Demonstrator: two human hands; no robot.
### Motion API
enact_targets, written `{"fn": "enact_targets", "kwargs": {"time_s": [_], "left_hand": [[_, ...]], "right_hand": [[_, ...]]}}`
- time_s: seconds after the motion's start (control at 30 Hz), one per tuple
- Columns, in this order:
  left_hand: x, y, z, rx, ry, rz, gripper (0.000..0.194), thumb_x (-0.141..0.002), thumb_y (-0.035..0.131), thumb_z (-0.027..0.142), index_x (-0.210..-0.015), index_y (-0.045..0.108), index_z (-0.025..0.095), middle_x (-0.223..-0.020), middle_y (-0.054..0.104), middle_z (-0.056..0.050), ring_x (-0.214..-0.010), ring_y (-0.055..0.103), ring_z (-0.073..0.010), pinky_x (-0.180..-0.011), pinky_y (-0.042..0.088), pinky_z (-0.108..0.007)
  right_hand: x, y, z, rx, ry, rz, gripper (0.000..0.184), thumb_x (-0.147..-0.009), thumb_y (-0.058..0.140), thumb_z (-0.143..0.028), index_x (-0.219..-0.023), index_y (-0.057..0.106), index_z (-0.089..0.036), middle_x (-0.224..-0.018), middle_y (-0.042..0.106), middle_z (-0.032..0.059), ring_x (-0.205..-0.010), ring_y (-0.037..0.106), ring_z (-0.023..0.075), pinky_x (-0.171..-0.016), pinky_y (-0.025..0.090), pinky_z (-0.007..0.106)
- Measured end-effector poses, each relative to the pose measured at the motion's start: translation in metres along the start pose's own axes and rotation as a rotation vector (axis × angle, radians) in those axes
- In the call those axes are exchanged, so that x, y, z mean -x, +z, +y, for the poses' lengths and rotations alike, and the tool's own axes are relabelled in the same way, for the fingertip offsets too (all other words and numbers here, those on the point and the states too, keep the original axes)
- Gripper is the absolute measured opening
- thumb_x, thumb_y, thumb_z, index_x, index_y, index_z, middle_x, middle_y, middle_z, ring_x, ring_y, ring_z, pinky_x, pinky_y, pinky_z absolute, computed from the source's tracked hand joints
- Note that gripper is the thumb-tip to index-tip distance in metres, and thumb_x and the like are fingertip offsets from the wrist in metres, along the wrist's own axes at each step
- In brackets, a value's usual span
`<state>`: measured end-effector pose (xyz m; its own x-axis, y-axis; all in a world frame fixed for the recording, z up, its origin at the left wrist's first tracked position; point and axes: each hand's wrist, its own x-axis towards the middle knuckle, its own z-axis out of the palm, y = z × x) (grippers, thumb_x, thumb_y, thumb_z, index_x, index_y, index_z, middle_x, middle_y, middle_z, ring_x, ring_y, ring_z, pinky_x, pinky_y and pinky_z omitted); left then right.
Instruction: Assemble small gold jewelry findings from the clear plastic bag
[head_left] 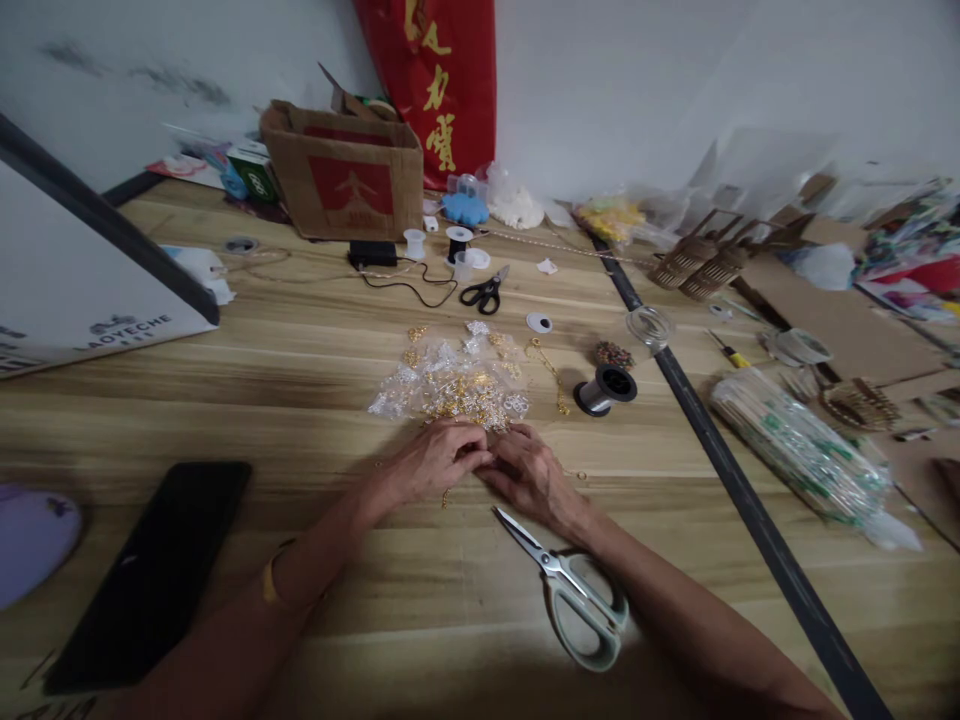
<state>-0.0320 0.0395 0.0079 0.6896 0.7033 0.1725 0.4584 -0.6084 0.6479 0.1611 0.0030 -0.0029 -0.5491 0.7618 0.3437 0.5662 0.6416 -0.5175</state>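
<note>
My left hand (441,458) and my right hand (531,470) meet over the wooden table, fingertips pinched together. Whatever they hold is too small and too covered by the fingers to make out. A short bit of gold chain (445,498) shows just below my left hand. Right beyond the fingers lies a heap of gold and silver jewelry findings (469,395), partly in clear plastic bags (397,390). Scissors with pale green handles (555,568) lie part open, close by my right forearm. A small gold ring (582,477) is to the right of my right hand.
A wire spool (606,388), a gold chain with a clasp (551,375) and black scissors (484,292) lie beyond the hands. At left is a black phone (150,575). A paper bag (345,180) stands at the back; a packet of sticks (799,450) lies right.
</note>
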Motion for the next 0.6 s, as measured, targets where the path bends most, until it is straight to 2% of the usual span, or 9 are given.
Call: {"fn": "enact_targets", "kwargs": {"time_s": [0.13, 0.27, 0.4, 0.6], "left_hand": [[0.0003, 0.0019, -0.0038, 0.056, -0.04, 0.008, 0.019, -0.09, 0.053, 0.026, -0.076, 0.061, 0.017, -0.074, 0.063, 0.0, -0.071, 0.056, -0.013, -0.069, 0.042, -0.025], [0.0005, 0.0026, -0.0068, 0.075, -0.052, 0.015, 0.017, -0.09, 0.054, 0.026, -0.077, 0.062, 0.017, -0.075, 0.063, 0.0, -0.071, 0.057, -0.0131, -0.068, 0.043, -0.024], [0.0002, 0.0006, -0.0056, 0.071, -0.039, 0.012, 0.016, -0.089, 0.055, 0.024, -0.076, 0.062, 0.017, -0.072, 0.063, 0.0, -0.069, 0.057, -0.0131, -0.067, 0.043, -0.023], [-0.0016, -0.0064, -0.0074, -0.02, 0.019, -0.002, 0.011, -0.084, 0.059, 0.016, -0.079, 0.068, 0.017, -0.077, 0.068, -0.002, -0.078, 0.059, -0.0157, -0.074, 0.044, -0.026]], "right_hand": [[0.0004, -0.0011, -0.0011, -0.038, 0.056, 0.106, 0.009, -0.088, 0.061, -0.027, -0.09, 0.057, -0.02, -0.079, 0.064, 0.0024, -0.074, 0.057, 0.0171, -0.078, 0.043, 0.033], [0.0, -0.0026, -0.0002, -0.046, 0.024, 0.165, 0.005, -0.092, 0.056, -0.024, -0.089, 0.058, -0.02, -0.08, 0.064, 0.0025, -0.075, 0.057, 0.0164, -0.08, 0.043, 0.034], [-0.0006, -0.0048, 0.0005, -0.03, 0.002, 0.155, 0.01, -0.094, 0.052, -0.023, -0.088, 0.059, -0.02, -0.079, 0.063, 0.0024, -0.076, 0.056, 0.0166, -0.08, 0.043, 0.034], [-0.0003, -0.007, 0.0, -0.032, 0.04, 0.104, 0.012, -0.095, 0.047, -0.022, -0.09, 0.058, -0.019, -0.084, 0.061, 0.0046, -0.081, 0.054, 0.0179, -0.077, 0.043, 0.032]]}}
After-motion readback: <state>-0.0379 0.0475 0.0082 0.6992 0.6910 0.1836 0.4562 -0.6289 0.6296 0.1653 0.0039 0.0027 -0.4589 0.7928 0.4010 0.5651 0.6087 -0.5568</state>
